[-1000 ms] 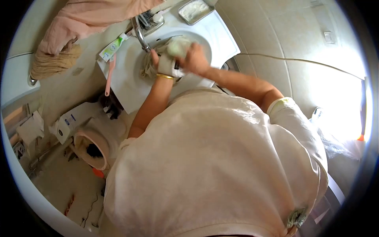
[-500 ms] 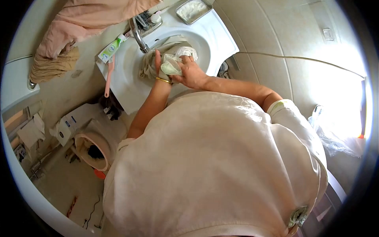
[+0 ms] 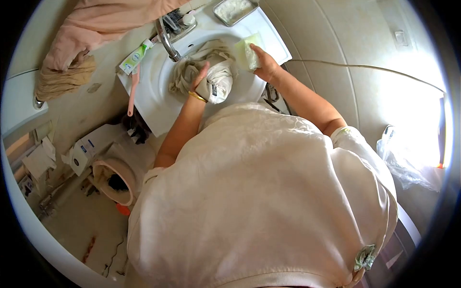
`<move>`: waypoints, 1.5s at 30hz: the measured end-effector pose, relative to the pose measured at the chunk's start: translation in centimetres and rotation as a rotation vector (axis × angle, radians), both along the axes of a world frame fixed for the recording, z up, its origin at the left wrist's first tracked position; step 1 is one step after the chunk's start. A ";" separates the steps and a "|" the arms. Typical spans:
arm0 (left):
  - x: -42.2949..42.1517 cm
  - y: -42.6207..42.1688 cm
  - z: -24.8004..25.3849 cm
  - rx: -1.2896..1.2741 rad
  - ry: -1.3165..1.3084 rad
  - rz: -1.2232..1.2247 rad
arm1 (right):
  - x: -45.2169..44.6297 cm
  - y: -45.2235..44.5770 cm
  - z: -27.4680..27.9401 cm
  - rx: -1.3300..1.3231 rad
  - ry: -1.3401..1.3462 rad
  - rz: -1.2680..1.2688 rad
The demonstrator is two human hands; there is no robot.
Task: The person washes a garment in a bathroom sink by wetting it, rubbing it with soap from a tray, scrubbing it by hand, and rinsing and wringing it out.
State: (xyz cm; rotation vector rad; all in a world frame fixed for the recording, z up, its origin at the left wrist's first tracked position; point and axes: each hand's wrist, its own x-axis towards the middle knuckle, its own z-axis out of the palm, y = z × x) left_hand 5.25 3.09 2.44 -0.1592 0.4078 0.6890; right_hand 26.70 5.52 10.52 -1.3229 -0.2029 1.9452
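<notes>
In the basin lies a bunched, wet-looking beige garment (image 3: pixel 204 62). My left hand (image 3: pixel 200 80), with a gold bangle at its wrist, holds a part of this garment, thumb raised and the other fingers mostly hidden by the cloth. A small dark label shows on the fabric beside it. My right hand (image 3: pixel 265 63) is at the basin's right rim, closed on a pale yellow-green bar of soap (image 3: pixel 247 52), which seems to be in a thin mesh. The soap is apart from the garment.
The white sink (image 3: pixel 156 79) has a chrome faucet (image 3: pixel 167 43) reaching over it. A metal tray (image 3: pixel 235 10) with white contents sits at the back right corner. A green-white tube (image 3: pixel 134 58) and a pink-handled brush (image 3: pixel 133 91) lie on the left edge.
My right hand has moved right and up with the soap, away from the garment and my left hand. More of the garment around my left hand now shows.
</notes>
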 end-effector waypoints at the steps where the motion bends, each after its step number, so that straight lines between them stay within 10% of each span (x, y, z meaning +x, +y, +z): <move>1: 0.1 -0.1 -0.2 -0.001 0.069 0.013 | -0.8 -0.5 0.5 0.001 -0.031 0.017; 6: 1.1 -0.3 1.4 -0.050 0.264 0.162 | -4.1 -2.4 4.3 0.281 -0.619 0.604; 9: 1.4 -0.4 2.0 0.000 0.315 0.206 | -6.3 -4.6 -0.9 1.101 -1.372 0.651; 13: 1.5 -1.3 1.2 -0.019 0.074 0.106 | -6.5 0.5 -3.3 0.438 -1.457 0.654; 16: 1.5 -0.6 2.0 -0.064 0.018 0.220 | -6.7 -2.1 -2.2 0.894 -1.389 0.612; 17: 0.8 -0.9 -0.6 0.294 -0.062 0.311 | -7.4 -3.9 -1.9 1.146 -1.386 0.540; 19: 0.9 -0.8 0.7 -0.252 -0.366 0.319 | -7.4 -3.8 -1.3 1.173 -1.438 0.583; 20: 0.7 -1.0 1.3 0.097 0.267 0.260 | -7.4 -2.0 -2.3 1.069 -1.416 0.561; 23: 1.9 -0.3 3.9 0.076 0.060 0.184 | -5.5 2.0 -2.1 0.647 -1.449 0.609; 28: 0.5 1.6 2.5 0.190 0.089 0.230 | -7.4 -4.3 1.4 1.235 -1.304 0.632; 45: -0.3 2.1 7.7 0.156 0.149 0.168 | 4.0 3.7 -3.4 0.835 -1.860 0.507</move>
